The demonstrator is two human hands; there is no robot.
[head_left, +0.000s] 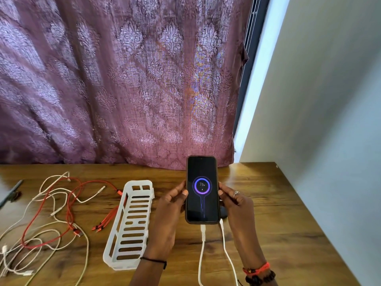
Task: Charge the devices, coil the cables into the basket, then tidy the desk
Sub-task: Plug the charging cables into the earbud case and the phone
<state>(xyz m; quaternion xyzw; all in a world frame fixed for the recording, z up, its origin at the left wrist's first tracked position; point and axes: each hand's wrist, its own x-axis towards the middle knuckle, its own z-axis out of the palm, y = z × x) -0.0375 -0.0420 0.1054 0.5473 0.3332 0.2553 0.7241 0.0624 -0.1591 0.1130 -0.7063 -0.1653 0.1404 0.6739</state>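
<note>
I hold a black phone (202, 189) upright above the wooden desk (278, 223). Its screen shows a charging ring and 76%. My left hand (170, 211) grips its left edge and my right hand (237, 205) grips its right edge. A white cable (202, 250) is plugged into the phone's bottom and runs toward me. A second white cable (226, 248) runs beside it to a small dark object (223, 212) half hidden behind the phone. A white slotted basket (132, 226) lies to the left of my hands with nothing in it. Red cables (70, 205) and white cables (41, 240) lie tangled at the left.
A purple patterned curtain (123, 79) hangs behind the desk's far edge. A white wall (329, 120) borders the desk on the right. A dark pen-like object (11, 193) lies at the far left edge.
</note>
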